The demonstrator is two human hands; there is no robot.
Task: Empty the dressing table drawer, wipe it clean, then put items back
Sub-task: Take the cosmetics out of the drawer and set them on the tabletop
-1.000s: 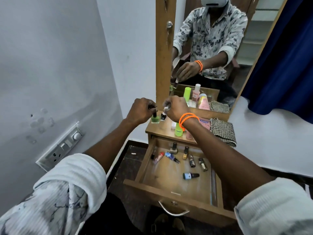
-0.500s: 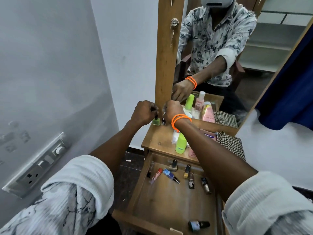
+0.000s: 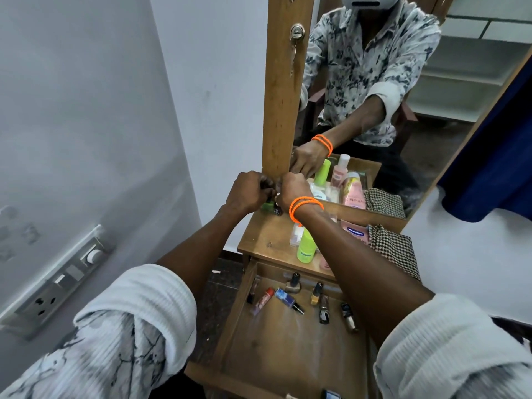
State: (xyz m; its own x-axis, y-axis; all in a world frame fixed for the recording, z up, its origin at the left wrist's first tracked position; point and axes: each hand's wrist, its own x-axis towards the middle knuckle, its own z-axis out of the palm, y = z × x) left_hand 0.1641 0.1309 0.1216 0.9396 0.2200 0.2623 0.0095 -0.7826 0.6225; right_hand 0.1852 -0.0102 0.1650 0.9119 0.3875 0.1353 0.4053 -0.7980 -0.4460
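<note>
The drawer point(image 3: 239, 312) of the dressing table point(image 3: 264, 234) is pulled out, with several small nail polish bottles point(image 3: 289, 296) lying near its back. My left hand point(image 3: 249, 191) grips the cap of a green nail polish bottle point(image 3: 266, 207) that stands at the back left corner of the table top. Right beside it, my right hand point(image 3: 292, 191), with orange bands at the wrist, pinches the top of a small dark bottle point(image 3: 277, 211). The two hands almost touch.
On the table top stand a lime green bottle point(image 3: 305, 246), a pink lotion bottle point(image 3: 355, 231) and a checked cloth point(image 3: 394, 249). A mirror in a wooden frame point(image 3: 283, 96) rises behind. A switch panel point(image 3: 57, 283) is on the left wall, a blue curtain point(image 3: 495, 154) at right.
Both hands have moved down and back with their small bottles, from above the table to its back left corner by the mirror frame. My view has shifted closer and lower.
</note>
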